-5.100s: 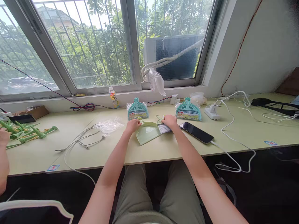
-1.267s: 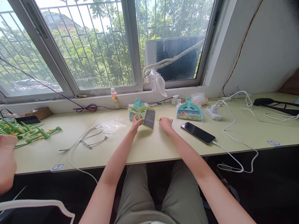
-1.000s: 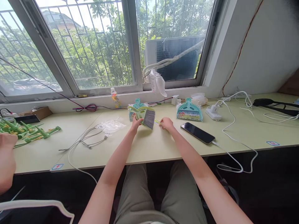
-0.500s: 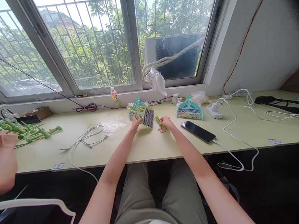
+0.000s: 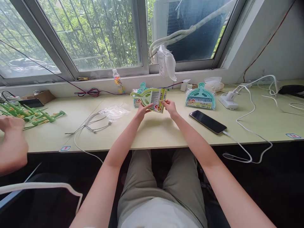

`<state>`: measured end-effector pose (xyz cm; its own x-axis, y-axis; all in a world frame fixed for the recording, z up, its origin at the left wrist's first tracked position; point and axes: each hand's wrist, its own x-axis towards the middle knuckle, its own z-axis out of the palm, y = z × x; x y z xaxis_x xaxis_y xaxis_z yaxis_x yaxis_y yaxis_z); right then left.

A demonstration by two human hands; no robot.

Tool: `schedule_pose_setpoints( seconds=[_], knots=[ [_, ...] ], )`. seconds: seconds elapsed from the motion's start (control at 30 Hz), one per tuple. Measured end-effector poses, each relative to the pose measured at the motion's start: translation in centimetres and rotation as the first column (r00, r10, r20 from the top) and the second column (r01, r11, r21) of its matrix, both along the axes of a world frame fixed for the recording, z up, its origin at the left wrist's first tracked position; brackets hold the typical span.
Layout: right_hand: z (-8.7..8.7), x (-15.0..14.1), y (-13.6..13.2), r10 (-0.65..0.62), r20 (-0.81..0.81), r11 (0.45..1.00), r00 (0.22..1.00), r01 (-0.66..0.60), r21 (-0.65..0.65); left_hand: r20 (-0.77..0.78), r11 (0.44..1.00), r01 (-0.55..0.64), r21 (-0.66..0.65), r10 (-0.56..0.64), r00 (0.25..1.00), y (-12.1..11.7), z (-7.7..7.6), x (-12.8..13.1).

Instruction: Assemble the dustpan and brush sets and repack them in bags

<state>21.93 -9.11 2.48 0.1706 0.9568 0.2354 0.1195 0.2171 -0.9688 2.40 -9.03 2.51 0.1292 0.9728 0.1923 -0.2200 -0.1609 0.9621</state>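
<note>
Windows [image 5: 92, 34] back a pale desk [image 5: 155, 133]; left grip [image 5: 143, 110] clasps a green dustpan set [image 5: 146, 95], right grip [image 5: 170, 107] pinches a printed card [image 5: 163, 94].

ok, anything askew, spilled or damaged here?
No spill or damage visible; the held dustpan set looks intact. Just untidy: crumpled clear plastic and a coiled grey cable lie loose, and the white cable from the phone droops below the table.

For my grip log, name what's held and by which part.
Left hand holds the green dustpan-and-brush set by its lower side; right hand pinches the printed card by its right side.
</note>
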Motion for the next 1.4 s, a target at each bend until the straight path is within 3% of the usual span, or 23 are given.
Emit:
schedule_pose_setpoints(
  seconds=[0.13,0.23,0.4,0.53,0.63,0.73,0.8,1.07,1.4],
  knots=[
    [-0.2,-0.8,-0.7,-0.224,0.263,0.974,0.938,0.222,0.037,-0.008,1.000,0.012,0.007,-0.012,1.000,-0.3,-0.2,0.5],
    [0.0,-1.1,-1.2,-0.295,0.337,0.952,0.894,0.304,0.027,-0.027,1.000,0.025,-0.006,-0.025,0.999,-0.5,-0.4,0.8],
    [0.2,-1.5,-1.6,-0.307,0.364,0.948,0.880,0.317,0.031,-0.020,1.000,0.012,-0.005,-0.012,1.000,-0.6,-0.6,1.0],
    [0.2,-1.1,-1.0,-0.316,0.206,0.947,0.926,0.320,0.016,0.011,1.000,-0.011,0.003,0.011,1.000,-0.4,-0.6,0.9],
    [0.3,-0.7,-0.6,-0.215,-0.023,0.975,0.976,0.213,-0.064,0.036,1.000,-0.021,0.022,0.020,0.999,-0.2,-0.6,0.8],
    [0.3,-0.7,-0.6,0.073,-0.213,0.982,0.974,-0.107,-0.153,0.047,0.999,-0.038,0.035,0.037,0.998,-0.2,-0.6,0.7],
    [0.4,-0.9,-0.8,0.180,-0.285,0.959,0.942,-0.232,-0.164,0.051,0.999,-0.032,0.028,0.031,0.998,-0.2,-0.6,0.7],
    [0.3,-0.6,-1.0,0.096,-0.326,0.966,0.940,-0.168,-0.199,0.033,0.999,0.045,0.023,-0.045,0.998,-0.6,-0.5,0.9],
    [0.0,-0.6,-0.7,0.128,-0.402,0.947,0.907,-0.232,-0.221,0.017,0.998,0.059,0.000,-0.059,0.998,-0.2,-0.6,0.7]
  ],
)
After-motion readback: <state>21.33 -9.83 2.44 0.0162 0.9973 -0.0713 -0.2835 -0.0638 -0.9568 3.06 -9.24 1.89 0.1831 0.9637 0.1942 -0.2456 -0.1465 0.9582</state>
